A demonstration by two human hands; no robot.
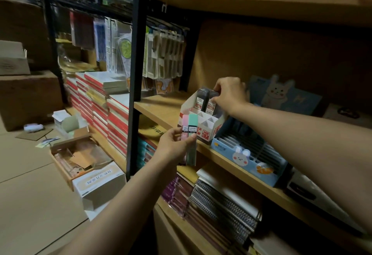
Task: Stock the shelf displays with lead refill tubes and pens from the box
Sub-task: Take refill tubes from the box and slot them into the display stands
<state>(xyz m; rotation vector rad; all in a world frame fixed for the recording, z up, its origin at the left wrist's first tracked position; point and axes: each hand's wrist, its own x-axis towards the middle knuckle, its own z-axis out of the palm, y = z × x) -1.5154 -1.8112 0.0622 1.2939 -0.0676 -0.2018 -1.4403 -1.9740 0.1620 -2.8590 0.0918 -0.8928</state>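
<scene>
Grey lead refill tubes point(210, 101) are standing upright at the back of the white display box point(209, 126) near the shelf's point(161, 109) front edge, where our right hand point(229, 93) is pinching one, while our left hand point(175, 146) is gripping two pastel tubes point(190, 134) just below, nearer the empty front slots.

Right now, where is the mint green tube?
The mint green tube is low centre in the head view, held in the left hand beside a pink tube, before the white display box.

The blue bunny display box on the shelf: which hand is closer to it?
Right. The right hand is just up-left of the blue bunny box, at the grey tubes; the left hand hovers off the shelf, farther left.
</scene>
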